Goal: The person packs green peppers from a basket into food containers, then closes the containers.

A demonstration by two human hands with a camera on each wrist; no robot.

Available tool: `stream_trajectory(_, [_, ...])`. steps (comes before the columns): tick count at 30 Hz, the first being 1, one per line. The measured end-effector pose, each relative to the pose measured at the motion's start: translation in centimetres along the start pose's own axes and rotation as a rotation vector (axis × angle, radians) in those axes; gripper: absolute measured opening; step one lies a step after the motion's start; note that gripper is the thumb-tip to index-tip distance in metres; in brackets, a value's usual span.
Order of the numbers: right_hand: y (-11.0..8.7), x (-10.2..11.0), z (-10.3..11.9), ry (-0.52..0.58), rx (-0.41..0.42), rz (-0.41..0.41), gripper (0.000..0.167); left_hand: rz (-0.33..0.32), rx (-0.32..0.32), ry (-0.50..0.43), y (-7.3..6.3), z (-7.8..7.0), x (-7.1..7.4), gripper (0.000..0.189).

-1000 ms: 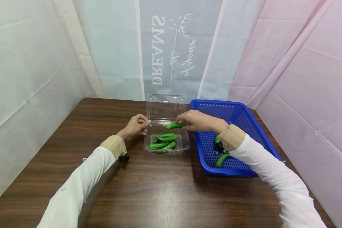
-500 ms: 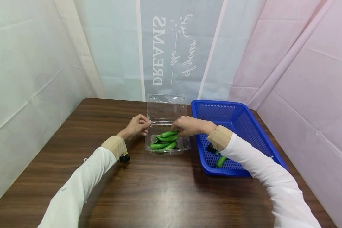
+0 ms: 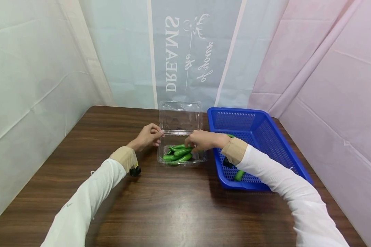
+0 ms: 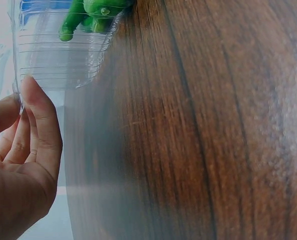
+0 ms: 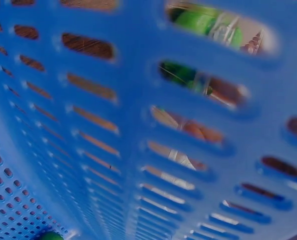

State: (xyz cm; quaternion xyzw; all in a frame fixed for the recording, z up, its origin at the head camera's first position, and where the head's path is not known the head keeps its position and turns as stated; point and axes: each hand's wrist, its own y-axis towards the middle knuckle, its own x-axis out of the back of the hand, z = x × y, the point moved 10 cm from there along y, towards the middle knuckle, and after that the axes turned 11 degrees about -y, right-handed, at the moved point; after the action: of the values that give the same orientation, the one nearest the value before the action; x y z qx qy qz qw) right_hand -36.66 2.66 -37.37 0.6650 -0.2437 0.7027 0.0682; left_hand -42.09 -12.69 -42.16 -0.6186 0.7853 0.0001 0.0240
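Note:
A clear plastic clamshell container [image 3: 198, 157] stands on the table with its lid [image 3: 180, 118] raised at the back. Several green peppers [image 3: 171, 157] lie inside it. My left hand [image 3: 148, 137] pinches the container's left rim near the hinge between thumb and fingers; the left wrist view shows the thumb and index fingertip [image 4: 33, 90] meeting on the thin plastic edge. Over the right half of the container, my right hand [image 3: 202, 140] reaches down and pinches the end of a green pepper [image 3: 182, 152], which rests over the others. The right wrist view is mostly blocked by blue basket wall.
A blue perforated basket [image 3: 284, 151] stands right of the container, under my right forearm. A few green peppers [image 3: 239, 175] lie in it, partly covered by the wrist camera and sleeve. The brown wooden table [image 3: 160, 206] ends at hanging cloth walls [image 3: 117, 68] at the back and sides.
My right hand has moved left and down from above the container's back right, lowering a pepper onto those inside. The left hand keeps its pinch on the rim.

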Motion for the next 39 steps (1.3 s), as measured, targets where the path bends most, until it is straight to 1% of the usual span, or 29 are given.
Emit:
stream_trajectory(7, [-0.1,0.1,0.1,0.008,0.013,-0.006,0.023,0.0,0.015,0.009,0.0,0.0,-0.1,0.02])
stream_trajectory(11, [-0.3,0.4,0.1,0.012,0.011,-0.009,0.024,-0.002,0.018,0.018,0.0,0.0,-0.2,0.02])
stream_trajectory(15, [-0.7,0.7,-0.1,0.012,0.003,-0.024,0.024,-0.001,0.018,0.006,0.0,0.0,-0.2,0.02])
stream_trajectory(18, [-1.2,1.3,-0.2,0.018,-0.008,-0.046,0.024,0.0,0.014,-0.001,0.1,0.0,-0.2,0.019])
stream_trajectory(22, [-2.3,2.5,0.0,0.023,-0.015,-0.079,0.021,-0.001,0.008,-0.002,0.1,0.0,-0.1,0.02])
stream_trajectory(28, [-3.9,4.2,0.2,0.0,-0.023,-0.111,0.021,-0.009,0.001,-0.01,0.1,0.0,0.1,0.019])
stream_trajectory(34, [-5.0,4.8,0.1,-0.02,-0.002,-0.145,0.012,-0.01,0.006,-0.006,0.0,0.0,0.2,0.02])
stream_trajectory(39, [-6.1,5.2,0.0,-0.037,-0.007,-0.202,0.011,-0.012,0.014,-0.003,-0.1,0.1,0.2,0.02])
